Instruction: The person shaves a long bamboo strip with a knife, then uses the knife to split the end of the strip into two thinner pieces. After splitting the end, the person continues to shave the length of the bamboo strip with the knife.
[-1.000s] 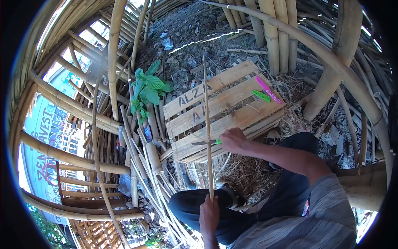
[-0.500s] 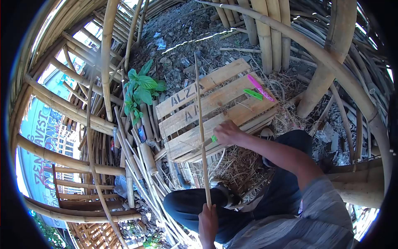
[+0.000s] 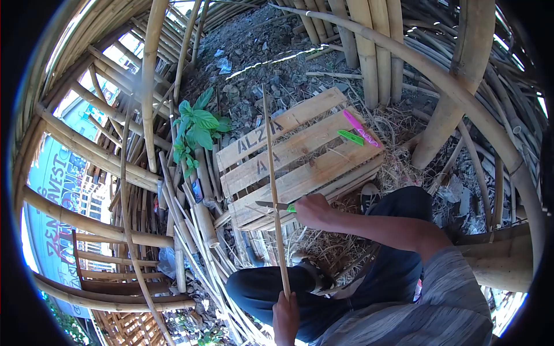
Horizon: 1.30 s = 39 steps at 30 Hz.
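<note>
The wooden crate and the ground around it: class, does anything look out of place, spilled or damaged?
Crumpled plastic lies on the stony ground beyond the crate, looking like stray litter among stones. No spill or obvious break shows on the crate's top.

The stick (image 3: 271, 173) leans farther left, the knife (image 3: 268, 203) visible across it again
</note>
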Tool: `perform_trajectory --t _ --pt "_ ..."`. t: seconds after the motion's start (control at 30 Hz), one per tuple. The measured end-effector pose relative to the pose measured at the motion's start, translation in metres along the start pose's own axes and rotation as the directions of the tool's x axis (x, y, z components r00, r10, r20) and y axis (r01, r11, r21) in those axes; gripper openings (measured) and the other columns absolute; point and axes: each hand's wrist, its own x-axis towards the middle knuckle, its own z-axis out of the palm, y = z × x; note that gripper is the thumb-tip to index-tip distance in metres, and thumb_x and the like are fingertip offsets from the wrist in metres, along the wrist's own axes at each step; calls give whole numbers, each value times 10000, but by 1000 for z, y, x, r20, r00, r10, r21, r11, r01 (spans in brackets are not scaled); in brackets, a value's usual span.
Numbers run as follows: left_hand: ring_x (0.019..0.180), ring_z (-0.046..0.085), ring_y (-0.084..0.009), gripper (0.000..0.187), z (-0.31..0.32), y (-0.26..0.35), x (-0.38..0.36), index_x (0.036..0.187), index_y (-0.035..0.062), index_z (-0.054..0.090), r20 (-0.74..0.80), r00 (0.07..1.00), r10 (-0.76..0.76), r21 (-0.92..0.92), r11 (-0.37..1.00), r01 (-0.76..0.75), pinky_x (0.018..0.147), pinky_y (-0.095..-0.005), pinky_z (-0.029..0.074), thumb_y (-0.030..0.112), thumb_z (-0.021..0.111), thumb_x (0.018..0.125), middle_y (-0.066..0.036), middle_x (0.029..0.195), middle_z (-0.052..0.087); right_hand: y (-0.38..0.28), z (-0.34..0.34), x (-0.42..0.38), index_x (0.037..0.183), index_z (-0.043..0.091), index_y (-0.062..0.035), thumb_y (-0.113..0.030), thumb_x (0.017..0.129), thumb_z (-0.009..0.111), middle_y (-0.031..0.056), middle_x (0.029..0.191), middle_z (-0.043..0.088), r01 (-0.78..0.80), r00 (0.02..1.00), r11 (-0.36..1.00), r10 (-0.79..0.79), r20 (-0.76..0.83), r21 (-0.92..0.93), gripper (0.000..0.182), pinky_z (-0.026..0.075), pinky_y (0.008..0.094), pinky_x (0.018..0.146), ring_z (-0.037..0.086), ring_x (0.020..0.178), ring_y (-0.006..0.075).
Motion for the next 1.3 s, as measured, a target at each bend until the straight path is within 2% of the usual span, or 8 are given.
perform_trajectory --t 0.1,0.23,0.5,0.6,0.7,0.8,1.03,1.3 --pt "909 588 -405 252 12 -31 0 1079 89 578 63 998 6 -8 1000 -5 651 -456 449 253 577 887 -253 1141 554 20 -7 12 625 633 -7 -86 672 540 193 625 626 -10 1000 997 9 -7 -77 131 483 433 493 643 572 304" --pt "869 565 -398 231 -5 -20 -10 1107 95 567 129 985 -112 -60 991 121 635 -479 434 217 525 915 -252 1036 574 37 -5 21 569 625 -38 -119 641 562 193 599 617 196 931 965 -239 -276 -177 126 484 415 500 641 570 311" --pt "719 544 -485 293 -8 -6 19 849 -6 494 96 993 -64 -130 989 76 567 -548 377 274 479 931 -283 695 565 -20 0 -12 648 657 -12 -166 671 570 201 642 635 72 996 997 -70 59 -30 179 501 445 553 645 593 322" --pt "518 599 -298 276 2 0 25 850 0 515 8 996 89 -25 996 -89 482 -387 431 263 480 926 -154 562 561 0 13 5 662 665 -29 -173 698 566 191 660 640 58 996 992 -50 74 -116 179 497 430 546 650 611 312" --pt "726 533 -491 293 -5 0 -2 842 -3 489 30 999 42 -43 998 -40 564 -543 374 275 477 931 -290 693 558 36 -15 24 680 674 -50 -138 706 551 171 673 645 -31 994 980 10 -105 -195 153 485 399 501 657 623 290" --pt "848 535 -393 251 0 -34 0 1153 67 541 40 997 61 -44 997 -59 638 -496 419 174 465 940 -263 945 573 16 -14 14 683 672 -33 -141 700 554 187 667 644 -24 999 994 22 -23 -105 162 499 424 531 657 623 311" --pt "417 560 -217 244 -10 -13 -2 845 22 503 176 971 -162 -144 972 188 397 -342 400 245 462 933 -121 550 551 5 -11 2 673 656 0 -155 701 555 211 608 616 46 998 999 -46 -48 -14 188 516 451 570 644 589 354" --pt "699 539 -492 271 -14 9 -4 837 4 483 44 999 5 19 1000 -5 549 -559 378 257 468 933 -294 681 556 -17 1 -8 705 670 -7 -128 719 553 188 642 635 154 983 987 -158 98 46 169 520 437 561 644 572 313"
